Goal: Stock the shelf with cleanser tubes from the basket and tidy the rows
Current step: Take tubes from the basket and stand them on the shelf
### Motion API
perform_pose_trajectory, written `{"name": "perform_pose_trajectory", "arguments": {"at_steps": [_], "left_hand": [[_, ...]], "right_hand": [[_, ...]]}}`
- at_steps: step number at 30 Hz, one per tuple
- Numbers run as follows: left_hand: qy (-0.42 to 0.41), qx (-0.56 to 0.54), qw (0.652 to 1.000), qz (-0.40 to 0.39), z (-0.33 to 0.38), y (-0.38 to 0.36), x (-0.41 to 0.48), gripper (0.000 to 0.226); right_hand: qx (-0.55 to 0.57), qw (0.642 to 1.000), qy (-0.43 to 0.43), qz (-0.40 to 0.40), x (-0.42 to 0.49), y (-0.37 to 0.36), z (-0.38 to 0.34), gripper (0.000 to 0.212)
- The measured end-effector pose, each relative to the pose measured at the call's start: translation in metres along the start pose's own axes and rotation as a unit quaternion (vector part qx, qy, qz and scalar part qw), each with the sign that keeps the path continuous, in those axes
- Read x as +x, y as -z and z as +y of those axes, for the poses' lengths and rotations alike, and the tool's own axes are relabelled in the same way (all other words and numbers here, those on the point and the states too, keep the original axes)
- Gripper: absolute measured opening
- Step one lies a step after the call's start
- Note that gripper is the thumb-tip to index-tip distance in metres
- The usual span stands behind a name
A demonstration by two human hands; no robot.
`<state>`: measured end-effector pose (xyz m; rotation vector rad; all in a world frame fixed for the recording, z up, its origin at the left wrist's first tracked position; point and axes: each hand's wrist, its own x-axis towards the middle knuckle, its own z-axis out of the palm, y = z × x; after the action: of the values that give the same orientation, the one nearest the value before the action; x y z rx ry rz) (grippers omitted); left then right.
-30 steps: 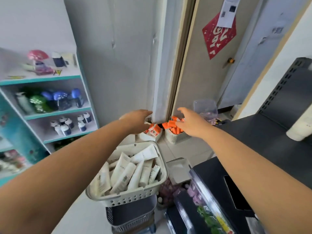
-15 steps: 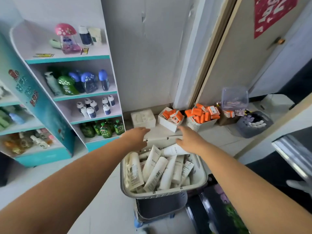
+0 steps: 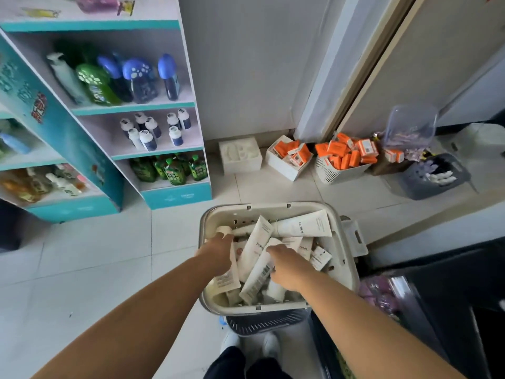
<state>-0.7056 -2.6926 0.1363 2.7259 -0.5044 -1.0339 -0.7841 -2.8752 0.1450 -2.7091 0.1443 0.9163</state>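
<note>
A beige basket (image 3: 273, 207) stands in front of me on a dark grey crate (image 3: 267, 321). It holds several white cleanser tubes (image 3: 303, 228) lying in a loose pile. My left hand (image 3: 218, 251) is at the basket's left side, curled over one tube whose cap and flat end stick out above and below it. My right hand (image 3: 288, 266) rests on the middle of the pile, fingers laid across a tilted tube (image 3: 257, 277); its grip is hidden. A dark shelf unit (image 3: 437, 296) stands at the right.
A teal and white display shelf (image 3: 164, 106) with bottles stands at the left. Along the far wall sit a white tray (image 3: 240, 154), a box (image 3: 289, 160) and a basket of orange packs (image 3: 341, 162), a clear tub (image 3: 410, 127) and a grey basket (image 3: 434, 176).
My view has tilted down from the door to the basket. Both hands have dropped from the basket's far rim into the pile of tubes.
</note>
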Motion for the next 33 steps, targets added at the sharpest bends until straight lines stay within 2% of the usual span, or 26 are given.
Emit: {"name": "perform_pose_trajectory", "arguments": {"at_steps": [5, 8, 12, 14, 17, 19, 22, 24, 26, 27, 29, 31, 33], "left_hand": [[0.026, -0.047, 0.999, 0.004, 0.005, -0.016, 0.015, 0.062], [0.052, -0.096, 0.994, 0.015, 0.007, -0.022, 0.020, 0.064], [0.120, -0.186, 0.975, -0.007, 0.004, -0.027, 0.024, 0.085], [0.148, -0.243, 0.958, -0.022, 0.001, -0.030, 0.028, 0.096], [0.158, -0.288, 0.944, -0.022, 0.000, -0.027, 0.031, 0.115], [0.159, -0.291, 0.943, -0.028, 0.002, -0.024, 0.029, 0.122], [0.170, -0.304, 0.937, -0.017, 0.004, -0.022, 0.029, 0.119], [0.181, -0.329, 0.927, -0.009, 0.004, -0.022, 0.030, 0.109], [0.185, -0.365, 0.912, -0.025, 0.004, -0.025, 0.031, 0.109], [0.185, -0.387, 0.903, -0.035, 0.003, -0.026, 0.031, 0.109], [0.184, -0.402, 0.897, -0.025, 0.002, -0.028, 0.033, 0.094], [0.145, -0.340, 0.929, -0.010, 0.000, -0.030, 0.034, 0.079], [0.074, -0.222, 0.972, -0.024, -0.001, -0.032, 0.030, 0.078]], "right_hand": [[-0.153, 0.983, 0.085, 0.056, 0.015, -0.029, -0.005, 0.060], [-0.177, 0.976, 0.111, 0.067, 0.024, -0.041, -0.006, 0.062], [-0.192, 0.967, 0.133, 0.100, 0.028, -0.036, -0.003, 0.047], [-0.219, 0.962, 0.144, 0.081, 0.027, -0.028, -0.002, 0.039], [-0.250, 0.951, 0.168, 0.070, 0.026, -0.019, 0.003, 0.042], [-0.232, 0.954, 0.179, 0.061, 0.022, -0.014, 0.012, 0.046], [-0.165, 0.967, 0.184, 0.065, 0.016, -0.007, 0.031, 0.055], [-0.077, 0.979, 0.166, 0.095, 0.009, -0.002, 0.040, 0.052], [0.042, 0.985, 0.112, 0.122, 0.002, 0.003, 0.043, 0.046], [0.111, 0.982, 0.077, 0.129, -0.001, 0.004, 0.043, 0.044], [0.250, 0.958, 0.016, 0.141, -0.005, 0.005, 0.041, 0.042], [0.358, 0.922, -0.022, 0.146, -0.007, 0.003, 0.040, 0.038], [0.420, 0.894, -0.042, 0.149, -0.011, 0.000, 0.040, 0.034]]}}
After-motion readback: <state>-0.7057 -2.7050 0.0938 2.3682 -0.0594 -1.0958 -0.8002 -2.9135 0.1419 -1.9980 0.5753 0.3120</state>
